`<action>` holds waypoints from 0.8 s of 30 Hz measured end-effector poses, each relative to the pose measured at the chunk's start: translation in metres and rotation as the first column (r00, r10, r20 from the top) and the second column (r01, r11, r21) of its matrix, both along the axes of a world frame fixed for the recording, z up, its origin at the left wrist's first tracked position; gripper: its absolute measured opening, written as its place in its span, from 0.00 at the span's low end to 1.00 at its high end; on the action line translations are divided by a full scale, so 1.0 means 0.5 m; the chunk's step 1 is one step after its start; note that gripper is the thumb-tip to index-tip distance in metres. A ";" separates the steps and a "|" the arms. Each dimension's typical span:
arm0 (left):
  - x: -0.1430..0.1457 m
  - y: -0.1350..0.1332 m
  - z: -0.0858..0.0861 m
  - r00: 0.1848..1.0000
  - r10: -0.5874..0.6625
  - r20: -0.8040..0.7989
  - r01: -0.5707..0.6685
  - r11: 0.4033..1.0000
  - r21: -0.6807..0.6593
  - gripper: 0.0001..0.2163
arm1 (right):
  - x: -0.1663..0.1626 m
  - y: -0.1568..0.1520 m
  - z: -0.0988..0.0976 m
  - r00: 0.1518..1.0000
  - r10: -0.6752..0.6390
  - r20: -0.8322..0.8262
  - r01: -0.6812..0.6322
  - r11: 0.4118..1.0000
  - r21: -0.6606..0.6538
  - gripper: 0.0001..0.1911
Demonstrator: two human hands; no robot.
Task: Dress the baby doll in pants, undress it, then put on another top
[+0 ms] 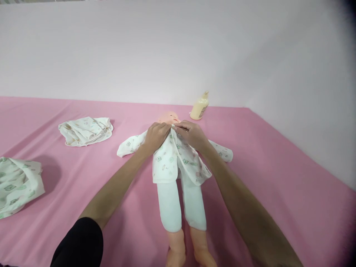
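A baby doll (pixel 175 244) lies on its back with its feet toward me. It wears white trousers (pixel 169 207) and a white printed baby jacket (pixel 165 167), whose sleeves stretch out to both sides. At the neckline, my left hand (pixel 158 136) is closed on the jacket's collar edge. My right hand (pixel 192 135) pinches the other collar edge, close beside the left. Below the hands the jacket front hangs apart. Both hands hide the doll's neck and part of its head; any fastener between the fingers is too small to make out.
A pump bottle (pixel 199 107) of pale yellow liquid stands beyond the doll, near the white wall (pixel 133 55). Left of the doll lies a folded printed cloth (pixel 86 131). Another bunched printed cloth (pixel 20 185) is at the left edge. Pink cloth (pixel 267 185) covers the table.
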State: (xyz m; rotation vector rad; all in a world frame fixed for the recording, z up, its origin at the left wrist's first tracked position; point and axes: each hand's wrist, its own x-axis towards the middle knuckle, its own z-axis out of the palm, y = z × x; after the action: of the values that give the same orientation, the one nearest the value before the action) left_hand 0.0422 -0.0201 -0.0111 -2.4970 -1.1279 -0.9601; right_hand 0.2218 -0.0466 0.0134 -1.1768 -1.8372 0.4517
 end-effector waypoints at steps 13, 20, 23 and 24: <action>0.001 0.007 0.001 0.979 -0.090 0.181 0.110 0.989 -0.101 0.13 | -0.023 -0.006 -0.009 0.961 -0.086 -0.265 0.047 0.988 -0.148 0.12; 0.005 0.006 0.008 0.965 -0.110 0.239 0.154 0.973 -0.173 0.15 | -0.027 -0.005 -0.004 0.891 -0.168 -0.422 0.030 0.949 -0.315 0.12; 0.005 0.008 0.011 0.958 -0.149 0.243 0.201 0.958 -0.205 0.15 | -0.022 0.003 -0.009 0.862 -0.183 -0.472 0.010 0.939 -0.345 0.10; 0.005 0.009 0.013 0.957 -0.164 0.240 0.217 0.953 -0.212 0.15 | -0.020 0.006 -0.010 0.854 -0.185 -0.487 0.002 0.936 -0.352 0.10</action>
State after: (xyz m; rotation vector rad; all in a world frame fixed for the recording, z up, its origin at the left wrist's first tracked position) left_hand 0.0447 -0.0156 -0.0048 -2.7891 -1.1369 -1.2485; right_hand 0.2116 -0.0438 0.0084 -1.2183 -1.2562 0.9600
